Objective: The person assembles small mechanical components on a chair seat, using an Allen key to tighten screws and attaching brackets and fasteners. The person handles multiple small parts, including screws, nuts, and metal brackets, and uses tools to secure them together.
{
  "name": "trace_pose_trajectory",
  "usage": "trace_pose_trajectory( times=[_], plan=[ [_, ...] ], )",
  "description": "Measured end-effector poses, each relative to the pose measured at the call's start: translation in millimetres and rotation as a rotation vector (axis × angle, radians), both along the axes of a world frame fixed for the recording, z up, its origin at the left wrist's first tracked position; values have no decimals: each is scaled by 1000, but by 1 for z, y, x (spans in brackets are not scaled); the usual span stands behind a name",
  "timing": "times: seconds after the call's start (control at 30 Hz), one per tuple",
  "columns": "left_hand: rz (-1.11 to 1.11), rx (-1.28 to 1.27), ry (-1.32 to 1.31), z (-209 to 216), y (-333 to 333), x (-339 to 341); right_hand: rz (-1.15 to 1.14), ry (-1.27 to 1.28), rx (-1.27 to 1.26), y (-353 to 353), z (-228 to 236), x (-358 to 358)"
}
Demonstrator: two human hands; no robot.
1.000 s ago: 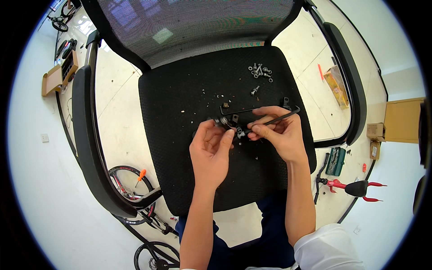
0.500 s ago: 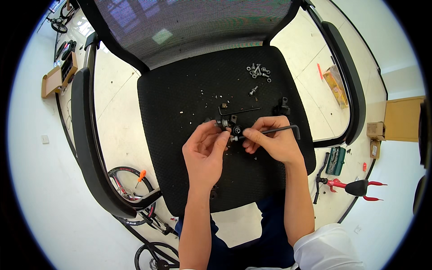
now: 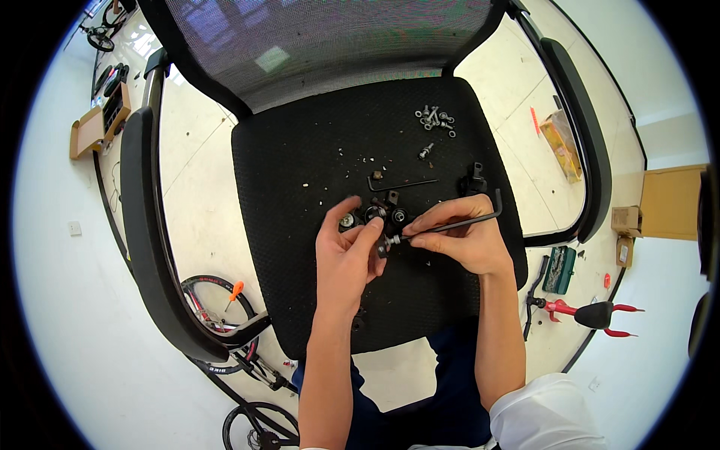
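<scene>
My left hand [image 3: 346,259] is closed on a small black clamp-like part [image 3: 384,248], low between thumb and fingers; a silver bolt [image 3: 394,240] sticks out of it. In my right hand [image 3: 469,238], thumb and fingers pinch a long black hex key [image 3: 457,224]. Its straight end meets the bolt, and its bent end points up beyond my knuckles. Just past my left thumb lie other black parts [image 3: 399,217], one with a round silver centre. Whether my left fingers also hold some of these, I cannot make out. A second, smaller hex key [image 3: 405,184] rests farther off on the seat.
The black chair seat [image 3: 300,217] serves as the work surface, with armrests either side. Loose bolts and washers [image 3: 435,120] lie at its far right, nearer a single bolt [image 3: 426,151] and a black bracket [image 3: 473,178]. A bicycle wheel [image 3: 187,289] stands on the floor at left.
The hex key has turned in my right hand: its bent end pointed down and now points up. My left fingers have shifted, and the bolt sits slightly lower.
</scene>
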State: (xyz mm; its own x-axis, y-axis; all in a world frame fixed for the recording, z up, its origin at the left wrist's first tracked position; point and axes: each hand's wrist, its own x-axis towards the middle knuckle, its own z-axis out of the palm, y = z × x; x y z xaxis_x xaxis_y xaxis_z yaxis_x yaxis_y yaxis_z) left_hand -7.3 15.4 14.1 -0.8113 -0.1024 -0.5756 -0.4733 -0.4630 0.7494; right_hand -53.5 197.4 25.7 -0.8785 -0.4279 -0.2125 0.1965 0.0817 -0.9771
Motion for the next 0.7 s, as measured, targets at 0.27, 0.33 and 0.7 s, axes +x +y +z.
trace_pose_trajectory(
  times=[0.27, 0.33, 0.7],
  plan=[
    [-345, -307, 297, -11, 5, 11, -209, -39, -255, 4, -14, -4],
    [-326, -171, 291, -5, 4, 9, -227, -54, -251, 5, -15, -4],
    [-199, -92, 222, -6, -9, -1, -189, -90, -355, 7, -16, -2]
  ],
)
